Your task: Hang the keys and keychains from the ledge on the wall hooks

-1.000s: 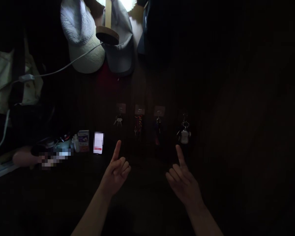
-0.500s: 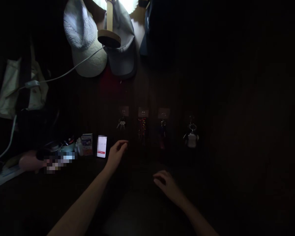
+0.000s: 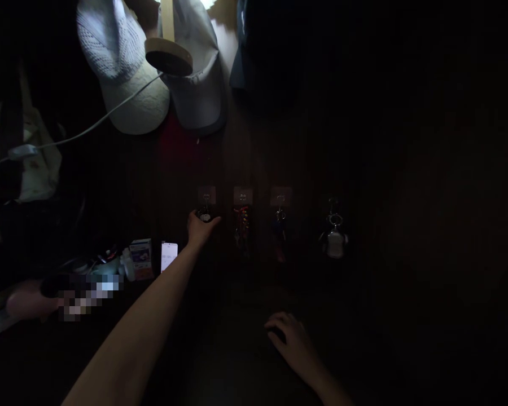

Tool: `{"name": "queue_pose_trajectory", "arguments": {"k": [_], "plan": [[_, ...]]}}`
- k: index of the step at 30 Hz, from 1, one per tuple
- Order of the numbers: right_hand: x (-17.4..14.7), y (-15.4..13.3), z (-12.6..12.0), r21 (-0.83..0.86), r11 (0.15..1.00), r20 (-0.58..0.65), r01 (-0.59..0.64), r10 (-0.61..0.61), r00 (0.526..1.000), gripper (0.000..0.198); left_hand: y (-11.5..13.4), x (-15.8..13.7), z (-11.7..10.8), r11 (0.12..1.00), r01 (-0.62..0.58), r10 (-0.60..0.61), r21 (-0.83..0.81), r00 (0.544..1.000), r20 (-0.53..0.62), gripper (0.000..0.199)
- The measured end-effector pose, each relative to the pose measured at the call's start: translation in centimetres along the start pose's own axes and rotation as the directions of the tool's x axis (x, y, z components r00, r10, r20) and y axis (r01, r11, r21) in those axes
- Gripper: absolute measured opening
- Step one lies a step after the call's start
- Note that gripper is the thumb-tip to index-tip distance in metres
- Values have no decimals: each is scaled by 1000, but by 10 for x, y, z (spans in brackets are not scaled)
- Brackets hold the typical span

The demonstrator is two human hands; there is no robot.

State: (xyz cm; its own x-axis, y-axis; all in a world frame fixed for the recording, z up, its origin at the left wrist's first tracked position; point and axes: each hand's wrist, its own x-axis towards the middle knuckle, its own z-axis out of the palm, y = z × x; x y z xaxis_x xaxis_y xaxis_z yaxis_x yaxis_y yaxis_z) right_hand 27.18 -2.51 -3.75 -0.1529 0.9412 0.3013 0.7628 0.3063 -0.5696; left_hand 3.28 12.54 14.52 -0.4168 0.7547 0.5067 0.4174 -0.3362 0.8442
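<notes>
My left hand (image 3: 200, 231) is raised to the leftmost hook on the dark wall. Its thumb and fingers are spread around a bunch of keys (image 3: 205, 216) that still hangs there; whether they touch is too dark to see. To the right hang a red-and-gold beaded key bunch (image 3: 242, 220), a key ring with a dark blue and red strap (image 3: 280, 220), and a silver robot-like keychain (image 3: 335, 242). Lower down, my right hand (image 3: 291, 341) hovers over the dark surface, fingers loosely curved apart from the thumb, holding nothing.
A lit phone (image 3: 168, 255) stands upright behind my left forearm, beside a small box (image 3: 141, 258) and white bottles (image 3: 127, 265). Above hang a white cap (image 3: 138, 107), a grey cap (image 3: 198, 104) and a dark cap (image 3: 262, 67). A lamp with a wooden base (image 3: 168, 56) trails a white cord (image 3: 93, 128).
My left hand has moved up and forward from beside the phone to the leftmost keys, its fingers spreading. My right hand has barely moved. The view has shifted slightly right.
</notes>
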Motion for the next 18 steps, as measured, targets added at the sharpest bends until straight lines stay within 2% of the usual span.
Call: {"name": "queue_pose_trajectory", "arguments": {"k": [3,5,8,11,18], "plan": [[0,-2,-2,11,1000,13,-25,25,1000,17,1,1,8,997,72,-70,32,997,-43,69],[0,-2,-2,11,1000,16,-28,28,999,18,1,1,8,992,116,-115,50,993,-32,57],[1,-1,-1,4,1000,5,-17,17,1000,17,1,4,2,989,138,-138,62,990,2,38],[1,0,0,1,1000,-1,-13,13,1000,17,3,7,-7,988,146,-147,41,988,39,34],[0,2,0,25,1000,-17,-2,2,1000,17,19,4,-20,975,182,-145,-128,955,259,15]]}}
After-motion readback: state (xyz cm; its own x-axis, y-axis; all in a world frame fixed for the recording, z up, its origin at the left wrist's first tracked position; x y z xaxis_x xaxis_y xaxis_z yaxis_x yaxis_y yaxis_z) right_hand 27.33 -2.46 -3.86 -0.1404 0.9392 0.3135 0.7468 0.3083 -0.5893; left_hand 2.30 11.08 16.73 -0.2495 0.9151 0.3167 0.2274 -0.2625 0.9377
